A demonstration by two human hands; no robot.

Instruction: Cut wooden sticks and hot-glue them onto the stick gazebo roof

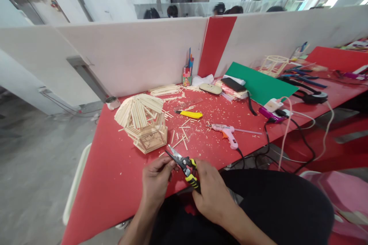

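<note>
My right hand is wrapped round the yellow and black handles of a pair of cutters, whose blades are spread apart. Close to the blades, my left hand is pinched, with a small pale stick end showing at its fingertips. Beyond my hands stands a house-like model of thin wooden sticks with a sloped stick roof. Cut stick pieces lie to the right of the model.
On the red table are a yellow knife, a pink glue gun, a pen holder, a green board and a tin. Cables hang over the right front edge. A white partition runs behind.
</note>
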